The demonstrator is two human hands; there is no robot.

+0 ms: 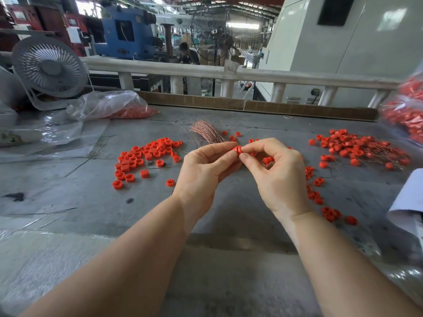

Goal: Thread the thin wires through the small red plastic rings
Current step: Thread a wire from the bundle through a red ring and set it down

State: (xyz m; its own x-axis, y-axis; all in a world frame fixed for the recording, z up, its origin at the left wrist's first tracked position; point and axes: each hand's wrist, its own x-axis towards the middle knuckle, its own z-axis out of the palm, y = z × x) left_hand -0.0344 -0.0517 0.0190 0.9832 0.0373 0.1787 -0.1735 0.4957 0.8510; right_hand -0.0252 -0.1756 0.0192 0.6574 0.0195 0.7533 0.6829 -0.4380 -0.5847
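Observation:
Both hands meet above the middle of the grey table. My left hand (pixel 206 165) and my right hand (pixel 274 170) pinch the same small red plastic ring piece (pixel 237 150) between thumb and fingertips; it looks like two red parts pressed together. No wire shows at the ring. A bundle of thin coppery wires (pixel 206 131) lies just behind my left hand. Loose red rings (pixel 142 159) are scattered to the left. A pile of rings with wires through them (pixel 357 149) lies at the right. More loose rings (pixel 320 197) trail under my right hand.
A clear bag of red rings (pixel 119 108) and a white desk fan (pixel 49 67) stand at the back left. Another bag of red parts (pixel 405 110) sits at the right edge. A white railing (pixel 206 72) borders the table's far side. Plastic sheeting (pixel 45 133) covers the left.

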